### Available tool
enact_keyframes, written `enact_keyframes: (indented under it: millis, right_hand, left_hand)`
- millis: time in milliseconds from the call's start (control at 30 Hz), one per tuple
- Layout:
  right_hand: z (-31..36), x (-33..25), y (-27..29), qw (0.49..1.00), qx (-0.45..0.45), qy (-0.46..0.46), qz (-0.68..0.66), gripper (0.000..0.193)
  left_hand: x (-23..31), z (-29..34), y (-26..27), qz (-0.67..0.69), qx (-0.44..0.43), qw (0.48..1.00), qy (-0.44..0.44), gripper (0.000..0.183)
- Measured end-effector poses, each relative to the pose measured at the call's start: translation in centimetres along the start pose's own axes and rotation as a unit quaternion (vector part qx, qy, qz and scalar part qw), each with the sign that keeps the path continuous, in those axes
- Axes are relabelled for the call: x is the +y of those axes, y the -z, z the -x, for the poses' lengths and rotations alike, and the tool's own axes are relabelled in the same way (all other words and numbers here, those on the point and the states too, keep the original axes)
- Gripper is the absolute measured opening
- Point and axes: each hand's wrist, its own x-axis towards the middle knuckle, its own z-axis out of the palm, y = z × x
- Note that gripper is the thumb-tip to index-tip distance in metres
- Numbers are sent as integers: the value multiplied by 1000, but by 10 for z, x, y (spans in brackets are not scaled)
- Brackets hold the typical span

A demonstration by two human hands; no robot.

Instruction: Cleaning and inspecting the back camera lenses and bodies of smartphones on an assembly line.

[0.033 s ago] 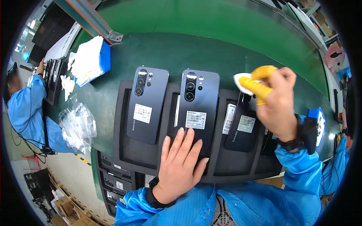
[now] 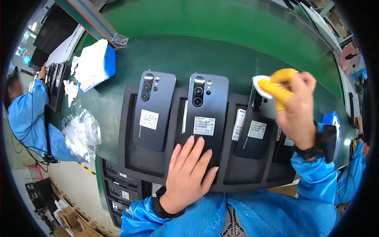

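My left hand [image 2: 189, 172] lies flat with fingers spread over the lower end of a dark blue smartphone [image 2: 215, 98], which rests back up in the middle of a black foam tray [image 2: 146, 164]. My right hand [image 2: 296, 102], yellow covers on its thumb and finger, pinches a white wipe [image 2: 261, 86]. The wipe is at the top end of another dark phone [image 2: 248, 144], close to its camera lenses; the fingers partly hide that end. To the left, a third phone [image 2: 156, 100] leans across its slot. A further phone [image 2: 281, 152] lies partly hidden under my right wrist.
A blue box [image 2: 111, 63] of white wipes [image 2: 91, 61] stands at the back left, with crumpled clear plastic bags [image 2: 82, 128] nearer me. Below the green bench, another tray of phones [image 2: 120, 191] shows. A co-worker in a blue sleeve [image 2: 29, 114] works at the far left.
My right hand has shifted a little to the right with the wipe, uncovering more of the phone's lenses. My left hand stays in place on the middle phone.
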Motion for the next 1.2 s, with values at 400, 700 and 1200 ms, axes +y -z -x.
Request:
enact_keyframes:
  millis: [400, 700, 1200]
  right_hand:
    - [122, 89, 136, 921, 74, -282, 259, 32]
    - [187, 85, 130, 884, 23, -358, 300, 26]
    - [116, 81, 128, 936, 80, -264, 219, 26]
  left_hand:
    - [-10, 35, 5, 4, -41, 984, -175, 33]
    - [3, 26, -18, 12, -21, 979, -204, 31]
    - [25, 13, -10, 136, -47, 976, -164, 26]
